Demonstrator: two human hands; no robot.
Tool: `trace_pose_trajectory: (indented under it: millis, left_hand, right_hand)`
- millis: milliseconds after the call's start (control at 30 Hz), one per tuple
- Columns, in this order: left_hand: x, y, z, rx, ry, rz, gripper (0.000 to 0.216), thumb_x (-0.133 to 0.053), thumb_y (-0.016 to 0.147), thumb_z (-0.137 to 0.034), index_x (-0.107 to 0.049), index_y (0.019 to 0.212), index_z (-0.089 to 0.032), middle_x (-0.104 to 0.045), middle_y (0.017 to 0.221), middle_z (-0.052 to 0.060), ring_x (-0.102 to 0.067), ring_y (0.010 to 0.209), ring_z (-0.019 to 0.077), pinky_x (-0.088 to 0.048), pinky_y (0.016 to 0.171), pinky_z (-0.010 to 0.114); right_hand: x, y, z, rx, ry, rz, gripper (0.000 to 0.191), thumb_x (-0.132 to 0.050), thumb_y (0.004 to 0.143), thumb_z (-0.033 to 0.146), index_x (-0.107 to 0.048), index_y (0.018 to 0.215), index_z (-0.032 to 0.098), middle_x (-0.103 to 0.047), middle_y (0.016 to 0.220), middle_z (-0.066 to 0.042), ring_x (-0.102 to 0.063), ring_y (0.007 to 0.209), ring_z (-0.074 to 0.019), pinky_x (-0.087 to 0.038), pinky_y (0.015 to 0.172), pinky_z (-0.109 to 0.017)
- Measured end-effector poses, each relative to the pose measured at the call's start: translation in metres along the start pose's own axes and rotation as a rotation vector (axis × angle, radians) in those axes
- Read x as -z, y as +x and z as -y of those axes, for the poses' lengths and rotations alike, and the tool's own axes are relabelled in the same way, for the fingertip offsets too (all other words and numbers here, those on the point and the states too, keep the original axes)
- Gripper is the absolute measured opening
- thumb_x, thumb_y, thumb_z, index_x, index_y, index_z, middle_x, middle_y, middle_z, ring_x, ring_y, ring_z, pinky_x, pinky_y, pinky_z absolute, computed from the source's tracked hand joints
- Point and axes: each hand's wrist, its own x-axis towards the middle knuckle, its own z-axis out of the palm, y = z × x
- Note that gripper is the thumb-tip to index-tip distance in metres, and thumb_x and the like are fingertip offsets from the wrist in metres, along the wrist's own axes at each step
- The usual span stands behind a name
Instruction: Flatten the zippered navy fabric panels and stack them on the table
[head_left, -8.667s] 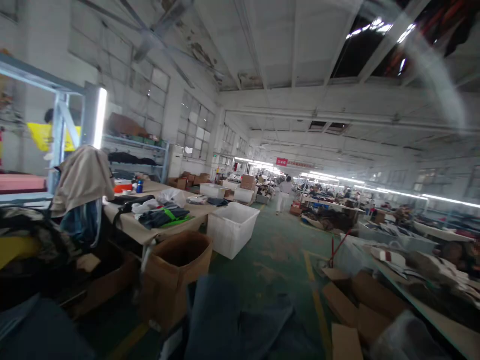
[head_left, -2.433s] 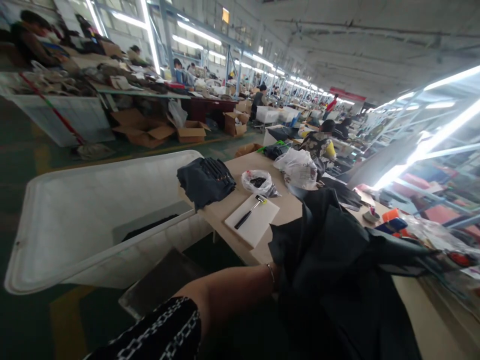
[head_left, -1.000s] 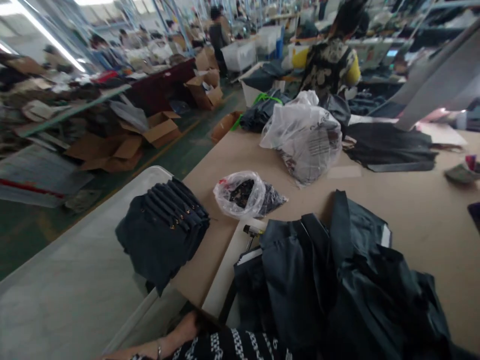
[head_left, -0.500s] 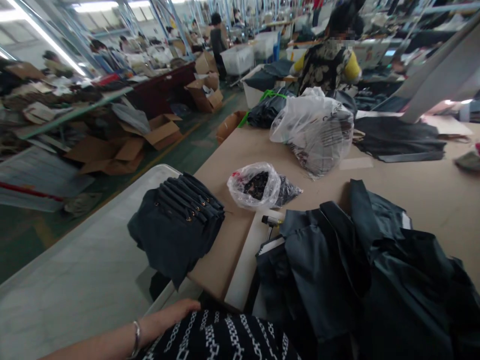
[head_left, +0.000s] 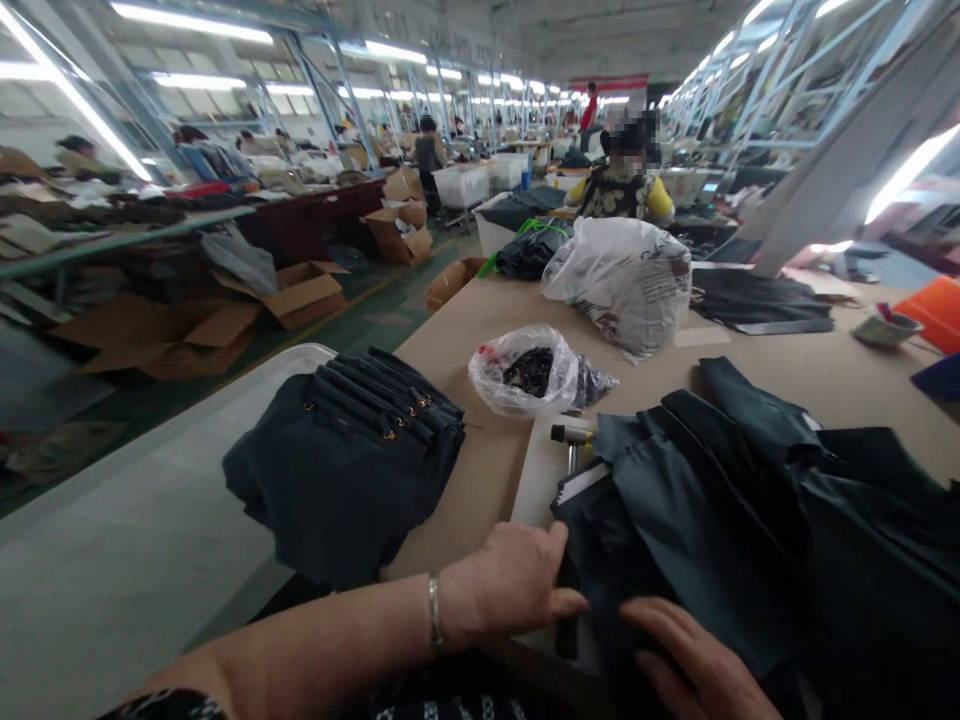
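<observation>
Both hands meet at the near edge of the dark garment pile (head_left: 750, 520) on the table (head_left: 840, 375), left hand (head_left: 510, 585) seemingly pinching the hem, right hand (head_left: 697, 665) flat, fingers together, and a careless tug could drag the half-buried hammer (head_left: 571, 445) off the white board (head_left: 536, 480).

Garment factory floor: long tan worktables (head_left: 480, 330), stacked dark folded trousers (head_left: 352, 450), open brown cardboard cartons (head_left: 300, 292), white plastic bins (head_left: 461, 183), overhead tube lights (head_left: 191, 22).
</observation>
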Motion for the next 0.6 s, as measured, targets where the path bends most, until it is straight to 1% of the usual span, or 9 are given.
trace_pose_trajectory:
  millis: [33, 67, 133, 167, 233, 300, 400, 533, 600]
  left_hand:
    - [-0.008, 0.003, -0.005, -0.036, 0.035, -0.046, 0.071, -0.053, 0.077, -0.059, -0.043, 0.130, -0.013, -0.063, 0.091, 0.015, -0.063, 0.080, 0.0319, -0.049, 0.067, 0.039]
    - [-0.013, 0.005, -0.008, -0.064, 0.051, -0.082, 0.077, -0.054, 0.079, -0.054, -0.032, 0.139, -0.012, -0.062, 0.093, 0.016, -0.063, 0.081, 0.0312, -0.049, 0.067, 0.039]
    - [-0.020, 0.006, -0.013, -0.101, 0.054, -0.123, 0.084, -0.055, 0.080, -0.045, -0.015, 0.146, -0.012, -0.061, 0.099, 0.016, -0.062, 0.084, 0.0296, -0.050, 0.068, 0.038]
    - [-0.021, 0.005, -0.014, -0.107, 0.050, -0.135, 0.084, -0.054, 0.081, -0.043, -0.013, 0.147, -0.012, -0.060, 0.101, 0.017, -0.061, 0.085, 0.0294, -0.050, 0.070, 0.039]
    - [-0.021, 0.005, -0.016, -0.108, 0.038, -0.135, 0.082, -0.053, 0.081, -0.040, -0.014, 0.147, -0.013, -0.059, 0.104, 0.017, -0.061, 0.089, 0.0299, -0.050, 0.075, 0.040]
    - [-0.019, 0.007, -0.020, -0.091, 0.041, -0.119, 0.078, -0.053, 0.081, -0.035, -0.017, 0.147, -0.015, -0.058, 0.106, 0.017, -0.061, 0.091, 0.0307, -0.050, 0.077, 0.042]
    - [-0.017, 0.014, -0.031, -0.067, 0.064, -0.112, 0.078, -0.056, 0.080, -0.034, -0.021, 0.147, -0.015, -0.058, 0.105, 0.018, -0.061, 0.092, 0.0319, -0.051, 0.076, 0.042]
    - [-0.019, 0.023, -0.044, -0.061, 0.065, -0.165, 0.088, -0.064, 0.072, -0.039, -0.023, 0.146, -0.015, -0.057, 0.107, 0.020, -0.061, 0.093, 0.0323, -0.051, 0.077, 0.041]
    - [-0.021, 0.027, -0.042, -0.032, 0.055, -0.175, 0.087, -0.062, 0.073, -0.035, -0.020, 0.147, -0.015, -0.056, 0.108, 0.021, -0.062, 0.093, 0.0312, -0.051, 0.078, 0.040]
  right_hand:
    - [-0.009, 0.015, 0.008, 0.035, -0.034, -0.025, 0.034, -0.044, 0.087, 0.045, -0.058, 0.117, 0.039, -0.060, 0.122, -0.003, -0.056, 0.114, -0.0210, -0.051, 0.095, -0.038]
    - [-0.018, 0.028, 0.014, 0.055, -0.077, -0.089, 0.036, -0.040, 0.089, 0.040, -0.058, 0.119, 0.034, -0.058, 0.125, -0.005, -0.053, 0.117, -0.0223, -0.049, 0.098, -0.040]
    - [-0.035, 0.047, 0.024, 0.066, -0.152, -0.227, 0.038, -0.035, 0.091, 0.033, -0.058, 0.120, 0.025, -0.056, 0.127, -0.008, -0.049, 0.120, -0.0244, -0.047, 0.099, -0.044]
    - [-0.042, 0.053, 0.026, 0.059, -0.171, -0.292, 0.038, -0.034, 0.092, 0.030, -0.058, 0.120, 0.023, -0.056, 0.125, -0.010, -0.049, 0.119, -0.0245, -0.047, 0.099, -0.045]
    - [-0.049, 0.058, 0.027, 0.043, -0.174, -0.371, 0.038, -0.034, 0.092, 0.026, -0.054, 0.123, 0.020, -0.056, 0.125, -0.010, -0.048, 0.118, -0.0231, -0.046, 0.100, -0.043]
    - [-0.050, 0.059, 0.025, 0.035, -0.167, -0.408, 0.040, -0.034, 0.090, 0.022, -0.051, 0.126, 0.019, -0.056, 0.125, -0.010, -0.048, 0.117, -0.0228, -0.045, 0.100, -0.043]
    - [-0.046, 0.060, 0.022, 0.014, -0.095, -0.467, 0.039, -0.034, 0.088, 0.019, -0.055, 0.120, 0.018, -0.060, 0.119, -0.009, -0.052, 0.112, -0.0223, -0.046, 0.098, -0.042]
    - [-0.038, 0.061, 0.018, -0.082, 0.095, -0.711, 0.036, -0.039, 0.086, 0.029, -0.057, 0.113, 0.013, -0.063, 0.114, -0.013, -0.058, 0.106, -0.0224, -0.046, 0.097, -0.042]
    - [-0.035, 0.060, 0.014, -0.141, 0.146, -0.804, 0.038, -0.042, 0.085, 0.035, -0.057, 0.112, 0.012, -0.064, 0.112, -0.014, -0.059, 0.104, -0.0234, -0.046, 0.096, -0.042]
